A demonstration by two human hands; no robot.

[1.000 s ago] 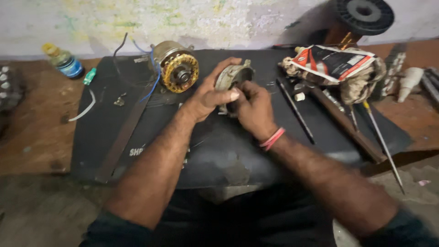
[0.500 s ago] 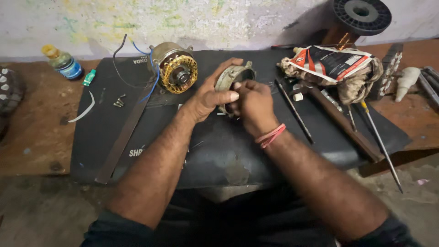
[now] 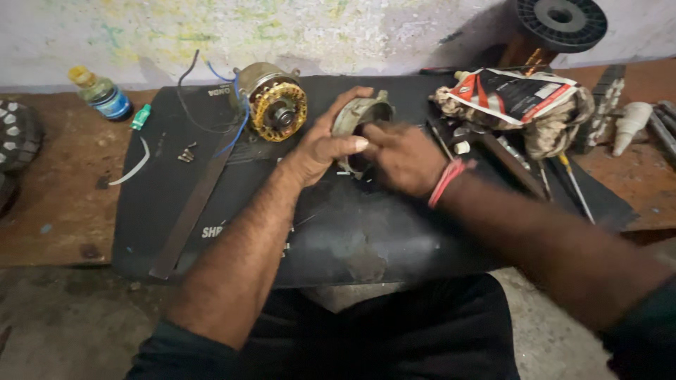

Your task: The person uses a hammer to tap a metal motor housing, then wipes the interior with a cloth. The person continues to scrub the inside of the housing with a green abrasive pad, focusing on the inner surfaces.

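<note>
My left hand (image 3: 325,144) grips a round grey metal motor housing (image 3: 361,115), tilted on its edge over the black mat (image 3: 169,197). My right hand (image 3: 403,156) is at the housing's open side with its fingers curled against the rim; whether it pinches something small is hidden. A red band circles my right wrist. To the left of the housing lies a motor stator (image 3: 273,102) with yellow copper windings and blue and black wires.
A flat metal strip (image 3: 193,211) lies diagonally on the mat's left. A small bottle (image 3: 101,93) stands back left. At the right lie a cloth with a printed packet (image 3: 517,98), screwdrivers (image 3: 574,184) and a black wire spool (image 3: 560,20).
Both hands stay on the housing and shift slightly. The right hand has turned a little at the rim. The camera view has drifted.
</note>
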